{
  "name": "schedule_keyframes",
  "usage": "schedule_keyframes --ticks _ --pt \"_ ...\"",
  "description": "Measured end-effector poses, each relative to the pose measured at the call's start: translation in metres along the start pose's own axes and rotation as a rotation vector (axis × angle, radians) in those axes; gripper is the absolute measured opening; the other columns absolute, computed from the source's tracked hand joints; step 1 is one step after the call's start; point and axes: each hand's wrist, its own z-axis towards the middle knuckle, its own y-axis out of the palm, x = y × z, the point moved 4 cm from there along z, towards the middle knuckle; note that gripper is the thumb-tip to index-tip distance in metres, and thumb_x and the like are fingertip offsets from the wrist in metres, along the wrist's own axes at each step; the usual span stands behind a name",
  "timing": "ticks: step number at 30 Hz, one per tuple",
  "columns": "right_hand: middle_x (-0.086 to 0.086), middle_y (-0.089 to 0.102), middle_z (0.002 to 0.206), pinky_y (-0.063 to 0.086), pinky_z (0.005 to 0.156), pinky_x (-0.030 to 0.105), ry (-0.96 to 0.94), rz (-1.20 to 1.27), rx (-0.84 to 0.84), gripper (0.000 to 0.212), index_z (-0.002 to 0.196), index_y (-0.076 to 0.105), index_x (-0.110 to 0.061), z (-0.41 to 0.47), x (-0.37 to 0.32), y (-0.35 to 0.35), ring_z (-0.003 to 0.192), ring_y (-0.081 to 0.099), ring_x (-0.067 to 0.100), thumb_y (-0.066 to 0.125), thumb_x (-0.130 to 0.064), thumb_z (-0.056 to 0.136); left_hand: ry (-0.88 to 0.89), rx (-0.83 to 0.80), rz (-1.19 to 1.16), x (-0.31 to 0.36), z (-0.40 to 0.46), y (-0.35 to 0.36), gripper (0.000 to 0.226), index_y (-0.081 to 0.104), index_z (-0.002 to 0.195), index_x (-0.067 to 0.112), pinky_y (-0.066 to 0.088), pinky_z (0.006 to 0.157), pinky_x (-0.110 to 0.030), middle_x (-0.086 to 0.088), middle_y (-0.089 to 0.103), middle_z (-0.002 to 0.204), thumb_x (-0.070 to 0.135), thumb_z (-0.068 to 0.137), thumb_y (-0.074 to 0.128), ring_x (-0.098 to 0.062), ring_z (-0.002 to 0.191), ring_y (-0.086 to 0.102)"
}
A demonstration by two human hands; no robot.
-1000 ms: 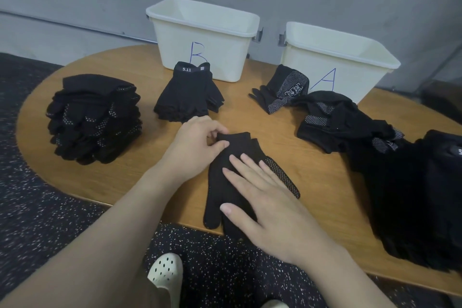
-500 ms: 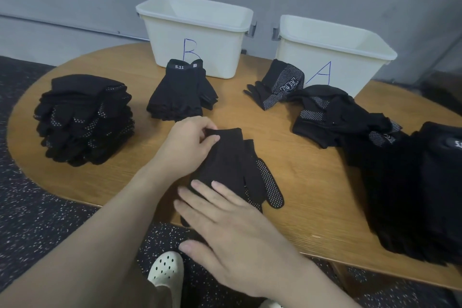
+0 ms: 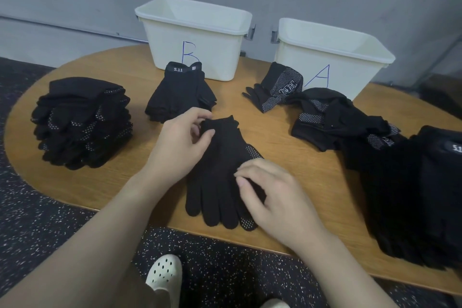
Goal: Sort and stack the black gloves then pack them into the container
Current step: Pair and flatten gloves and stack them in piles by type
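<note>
Your black dotted glove pair (image 3: 220,172) lies flat near the table's front edge, fingers toward you. Sorted stacks sit at left (image 3: 82,122) and before bin B (image 3: 195,40); unsorted gloves (image 3: 400,182) spread right, near bin A (image 3: 332,57).
</note>
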Motion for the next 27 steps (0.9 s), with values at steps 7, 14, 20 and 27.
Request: schedule_keyframes --ticks 7,14,20,27 --pt "-0.012 0.065 0.093 0.05 0.082 0.037 -0.001 -0.024 -0.026 0.02 0.093 0.072 -0.017 0.008 0.011 0.007 0.09 0.057 0.011 0.054 -0.024 0.102 0.224 -0.014 -0.017 0.028 -0.018 -0.02 0.021 0.073 0.108 0.02 0.045 0.075 -0.009 0.018 0.06 0.089 0.009 0.091 0.075 0.0 0.081 0.057" --pt "-0.017 0.062 0.095 0.048 0.085 0.025 0.056 0.068 0.02 0.018 0.094 0.075 -0.016 0.008 0.015 0.001 0.096 0.057 0.002 0.058 -0.021 0.099 0.306 -0.098 -0.056 0.043 -0.045 -0.031 0.018 0.074 0.101 0.021 0.047 0.076 -0.019 0.012 0.066 0.093 0.007 0.09 0.073 -0.007 0.087 0.06" --pt "-0.011 0.067 0.094 0.049 0.085 0.029 0.097 -0.011 0.084 0.014 0.089 0.074 -0.015 0.005 0.021 -0.013 0.094 0.06 0.01 0.062 -0.011 0.096 0.367 -0.194 0.022 0.04 -0.061 -0.036 0.021 0.075 0.104 0.02 0.054 0.077 -0.035 0.013 0.066 0.095 0.008 0.087 0.076 -0.008 0.09 0.063" --pt "-0.013 0.067 0.092 0.05 0.084 0.033 0.136 -0.02 0.129 0.016 0.086 0.073 -0.017 0.004 0.023 -0.015 0.093 0.062 0.012 0.062 -0.014 0.097 0.458 -0.297 0.209 0.044 -0.071 -0.038 0.02 0.078 0.104 0.026 0.056 0.074 -0.032 0.016 0.068 0.095 0.024 0.084 0.078 -0.005 0.087 0.058"
